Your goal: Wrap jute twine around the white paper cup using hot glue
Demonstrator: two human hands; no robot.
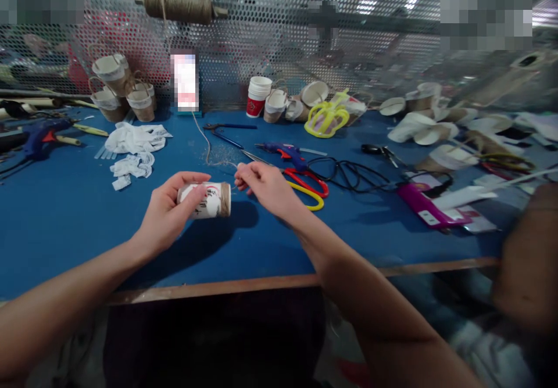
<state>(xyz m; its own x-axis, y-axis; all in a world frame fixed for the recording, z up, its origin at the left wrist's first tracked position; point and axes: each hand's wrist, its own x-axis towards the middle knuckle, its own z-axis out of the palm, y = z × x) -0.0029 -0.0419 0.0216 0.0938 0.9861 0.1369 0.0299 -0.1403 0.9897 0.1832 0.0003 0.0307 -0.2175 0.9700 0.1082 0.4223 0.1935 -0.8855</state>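
My left hand [168, 205] is wrapped round a white paper cup [209, 202] with dark and red print, lying on its side in the air above the blue table. Brown twine [225, 200] is wound in a band near the cup's right end. Just right of the cup, my right hand [259, 183] pinches the loose strand of the twine between thumb and fingers. From there the strand runs back across the table toward a phone on a stand. The curled fingers of my right hand partly hide the strand.
A twine spool [178, 6] hangs on the perforated metal screen. Scissors [311, 189], a blue glue gun [285, 154] and pliers [226, 132] lie beyond my right hand. Twine-wrapped cups [142, 102] stand at the back. A purple power strip [429, 205] sits at right, near another person's arm [529, 254].
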